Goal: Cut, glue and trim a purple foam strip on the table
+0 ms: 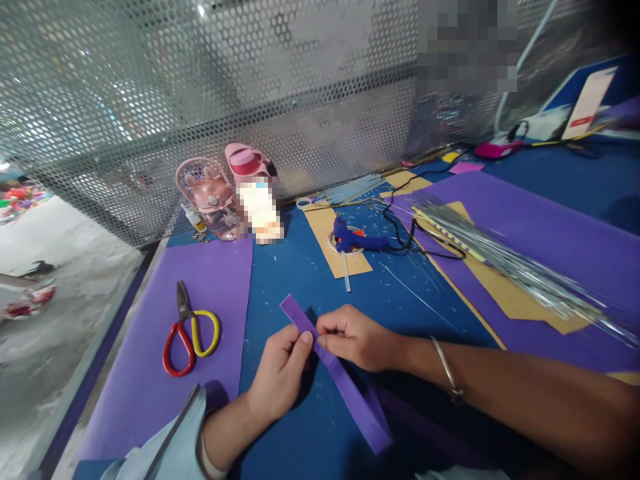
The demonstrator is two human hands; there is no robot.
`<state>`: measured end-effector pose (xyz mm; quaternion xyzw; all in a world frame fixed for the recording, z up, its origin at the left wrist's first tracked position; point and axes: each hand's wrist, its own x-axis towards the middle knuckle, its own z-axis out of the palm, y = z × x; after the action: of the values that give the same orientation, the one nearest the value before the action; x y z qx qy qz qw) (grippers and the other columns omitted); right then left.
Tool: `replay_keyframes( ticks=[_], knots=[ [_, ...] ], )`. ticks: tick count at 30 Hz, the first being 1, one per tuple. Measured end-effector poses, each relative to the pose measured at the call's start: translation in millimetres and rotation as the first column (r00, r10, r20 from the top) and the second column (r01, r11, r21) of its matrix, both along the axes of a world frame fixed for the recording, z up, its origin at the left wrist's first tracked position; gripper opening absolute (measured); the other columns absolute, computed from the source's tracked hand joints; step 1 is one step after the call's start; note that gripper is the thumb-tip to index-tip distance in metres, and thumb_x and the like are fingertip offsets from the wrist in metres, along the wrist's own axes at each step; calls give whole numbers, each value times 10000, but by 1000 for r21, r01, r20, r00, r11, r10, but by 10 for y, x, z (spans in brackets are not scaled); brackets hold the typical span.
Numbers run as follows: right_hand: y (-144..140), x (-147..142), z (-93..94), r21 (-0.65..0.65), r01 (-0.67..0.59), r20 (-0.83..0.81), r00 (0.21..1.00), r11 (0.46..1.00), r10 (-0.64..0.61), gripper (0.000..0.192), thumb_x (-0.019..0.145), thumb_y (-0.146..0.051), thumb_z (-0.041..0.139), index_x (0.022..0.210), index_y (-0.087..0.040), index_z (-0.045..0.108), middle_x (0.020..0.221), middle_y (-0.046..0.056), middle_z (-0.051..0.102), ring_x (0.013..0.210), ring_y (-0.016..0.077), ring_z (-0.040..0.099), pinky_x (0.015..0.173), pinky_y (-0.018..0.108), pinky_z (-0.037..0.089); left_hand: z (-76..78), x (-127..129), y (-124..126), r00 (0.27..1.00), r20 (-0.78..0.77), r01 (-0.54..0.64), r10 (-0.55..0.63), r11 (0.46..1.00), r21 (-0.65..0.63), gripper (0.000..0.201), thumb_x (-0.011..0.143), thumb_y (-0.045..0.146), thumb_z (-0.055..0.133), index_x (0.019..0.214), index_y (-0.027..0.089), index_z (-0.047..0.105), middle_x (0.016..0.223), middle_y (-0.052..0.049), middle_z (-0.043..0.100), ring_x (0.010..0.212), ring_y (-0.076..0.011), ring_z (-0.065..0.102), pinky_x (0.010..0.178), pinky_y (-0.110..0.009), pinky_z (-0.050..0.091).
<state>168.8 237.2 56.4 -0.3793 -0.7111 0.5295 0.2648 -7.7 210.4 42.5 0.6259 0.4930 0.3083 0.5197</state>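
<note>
- The perforated metal screen [200, 80] closes off the back of your station and angles round to the left; beyond it the room is blurred.
- The bench [410, 293] is blue, flecked with scraps.
- A large purple sheet [550, 233] covers the right side, with tan card and a bundle of silver strips [525, 270] lying on it.
- A second purple sheet [150, 387] lies at your left; the scissors [189, 330], red and yellow handled, rest on it with blades pointing away from you.
- Two pink bottles [220, 190] stand against the screen.
- A blue glue gun [357, 241] lies on tan card in mid-bench, its cord trailing right.
- The purple strip [345, 383] sits at front centre, just above the bench. Its long axis runs diagonally: far end points up-left toward the bottles, near end down-right toward you.
- Your left hand [280, 377] has a narrow grip, thumb and fingers pinching the strip near its far end.
- Your right hand [357, 340] pinches the same strip just beside the left, fingers closed on it; a metal bangle [447, 373] sits at that wrist.
</note>
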Motion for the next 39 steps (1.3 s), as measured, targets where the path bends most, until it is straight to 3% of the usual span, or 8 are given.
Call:
replay_keyframes(
  ticks=[5,11,19,25,28,33,39],
  knots=[
    [-16,-5,9,-24,18,5,1000,1000,-17,259,805,-232,477,565,-185,390,501,-78,311,496,76,290,461,215,240,16,5,9,1000,-19,10,-9,1000,19,397,919,437,411,623,172,432,539,43,411,498,-79,362,467,-200,286],
    [-4,-2,8,44,-18,23,1000,999,17,287,830,-236,460,562,-182,373,518,-72,325,523,80,317,494,220,255,28,7,18,997,-58,63,-60,996,61,419,922,427,404,589,173,407,532,49,394,493,-75,339,478,-202,287],
    [0,-1,10,-95,-9,-20,1000,995,8,268,852,-258,438,596,-185,412,505,-70,367,490,79,330,471,219,258,48,7,9,994,-72,82,-80,996,19,435,915,462,396,586,178,403,533,41,403,499,-86,359,475,-211,287],
    [-11,3,12,-52,4,-20,1000,999,-5,281,845,-255,454,581,-188,384,524,-70,315,510,81,302,475,220,241,61,8,7,994,-43,101,-102,995,-20,441,911,480,393,588,179,404,537,40,398,499,-87,348,473,-217,281],
    [-13,-2,21,-89,22,-40,999,996,-25,233,845,-248,449,622,-190,411,516,-76,338,504,83,321,484,221,262,80,8,15,986,-36,162,-162,987,-22,426,915,465,387,600,180,397,549,42,387,504,-85,333,480,-216,282],
    [-15,-2,31,-20,27,-34,999,999,-28,266,838,-227,456,585,-187,382,533,-71,338,525,83,319,502,224,267,100,9,26,964,-87,254,-250,967,34,419,930,430,366,596,177,383,567,37,390,528,-88,334,514,-220,296],
    [-30,1,44,-105,42,-58,997,994,-49,232,854,-258,446,633,-188,429,503,-76,369,489,81,340,478,223,265,94,7,26,968,-51,247,-246,969,8,433,928,460,365,604,175,402,556,43,393,512,-82,339,504,-212,303]
  ],
)
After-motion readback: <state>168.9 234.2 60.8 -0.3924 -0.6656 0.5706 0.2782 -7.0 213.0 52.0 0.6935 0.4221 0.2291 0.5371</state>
